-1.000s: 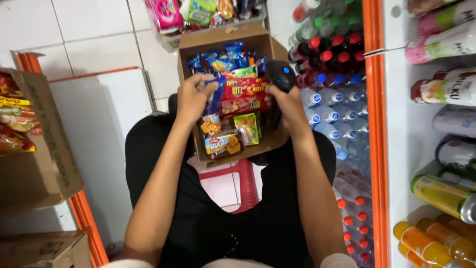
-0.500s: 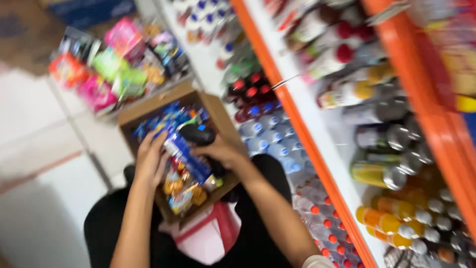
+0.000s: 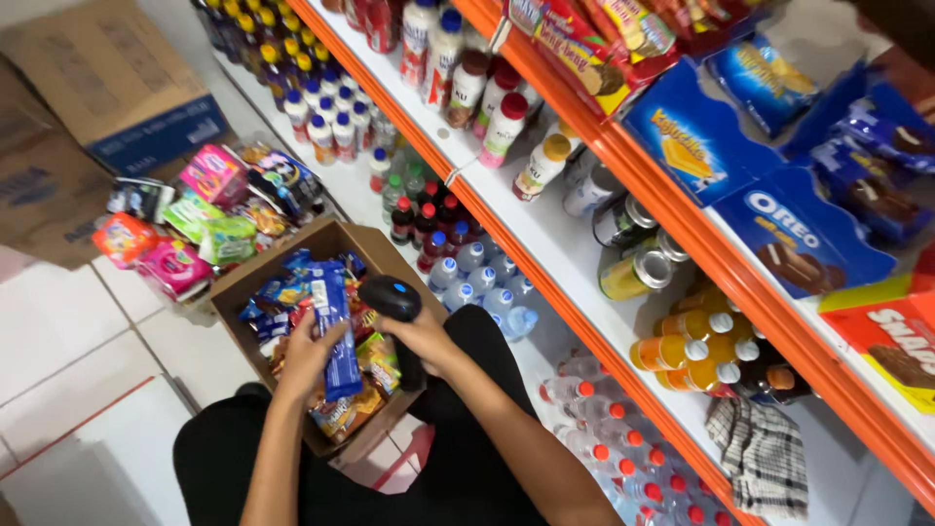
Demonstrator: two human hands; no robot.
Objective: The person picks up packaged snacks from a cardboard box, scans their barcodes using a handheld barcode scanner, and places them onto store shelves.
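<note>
Partly hidden snack box (image 3: 255, 288) under hands (image 3: 310, 353)

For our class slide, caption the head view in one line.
Left hand lifts a blue snack packet from a cardboard box; right hand holds a black scanner.

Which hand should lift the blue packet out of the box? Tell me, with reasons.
Probably the left hand: it already grips the blue packet above the box. The right hand is wrapped around the black scanner, so it is occupied.
</note>
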